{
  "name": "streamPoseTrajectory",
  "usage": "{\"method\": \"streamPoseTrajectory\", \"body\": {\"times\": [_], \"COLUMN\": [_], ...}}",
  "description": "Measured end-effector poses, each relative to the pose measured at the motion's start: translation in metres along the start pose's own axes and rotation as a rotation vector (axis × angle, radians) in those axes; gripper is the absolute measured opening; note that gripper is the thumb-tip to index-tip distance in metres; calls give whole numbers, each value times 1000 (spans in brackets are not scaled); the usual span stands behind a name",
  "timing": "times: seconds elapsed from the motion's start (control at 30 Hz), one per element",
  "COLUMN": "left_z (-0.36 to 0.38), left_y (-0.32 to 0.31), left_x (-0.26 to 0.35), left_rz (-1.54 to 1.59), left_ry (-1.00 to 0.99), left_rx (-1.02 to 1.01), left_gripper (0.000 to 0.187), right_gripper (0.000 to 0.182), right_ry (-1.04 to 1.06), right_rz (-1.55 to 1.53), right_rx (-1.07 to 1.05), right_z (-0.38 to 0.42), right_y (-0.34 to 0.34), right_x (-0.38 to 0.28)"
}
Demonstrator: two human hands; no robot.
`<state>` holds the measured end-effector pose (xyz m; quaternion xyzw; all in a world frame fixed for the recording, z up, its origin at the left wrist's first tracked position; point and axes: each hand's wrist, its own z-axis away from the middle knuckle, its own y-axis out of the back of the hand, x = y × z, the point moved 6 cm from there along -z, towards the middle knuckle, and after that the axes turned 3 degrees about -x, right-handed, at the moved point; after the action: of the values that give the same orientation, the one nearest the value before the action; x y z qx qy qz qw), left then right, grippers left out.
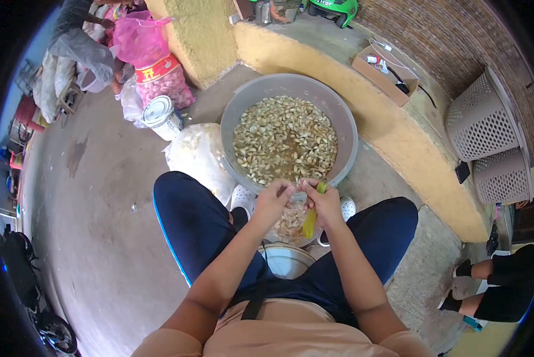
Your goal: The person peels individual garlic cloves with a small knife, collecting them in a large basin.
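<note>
Large grey basin (pixel 347 128) of garlic cloves (pixel 284 140) in water sits on the floor, far of the knees. At its near rim, left hand (pixel 273 201) pinches a clove; right hand (pixel 325 202) is closed around a yellow-handled knife (pixel 310 221), beside it.

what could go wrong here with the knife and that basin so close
1. The right hand holds a yellow-handled knife right against the left hand; a slip could likely nick those fingers.
2. Both hands work at the rim of the grey basin, full of cloves in water; a bump might spill it.
3. Peelings may miss the small bowl between the knees.
</note>
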<state>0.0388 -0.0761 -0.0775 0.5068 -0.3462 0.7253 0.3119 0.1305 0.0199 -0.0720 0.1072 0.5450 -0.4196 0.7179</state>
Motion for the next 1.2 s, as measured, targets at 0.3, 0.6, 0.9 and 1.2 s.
{"method": "streamPoseTrajectory", "body": {"times": [0.3,0.6,0.9,1.2], "left_z": [0,18,53,36], "left_y": [43,70,51,54], "left_x": [0,-17,65,34], "left_rz": [75,-315,-517,-282], "left_ry": [-31,-74,-553,-303], "left_rx": [268,290,440,360], "left_gripper": [14,17,12,11], "right_gripper": [19,13,20,16], "right_ry": [-178,-40,331,113], "right_rz": [-31,923,-27,373], "right_rx": [-152,-204,-598,-563], "right_z": [-7,-35,-30,-80], "right_y": [0,-15,-138,-95], "right_x": [22,54,66,91]}}
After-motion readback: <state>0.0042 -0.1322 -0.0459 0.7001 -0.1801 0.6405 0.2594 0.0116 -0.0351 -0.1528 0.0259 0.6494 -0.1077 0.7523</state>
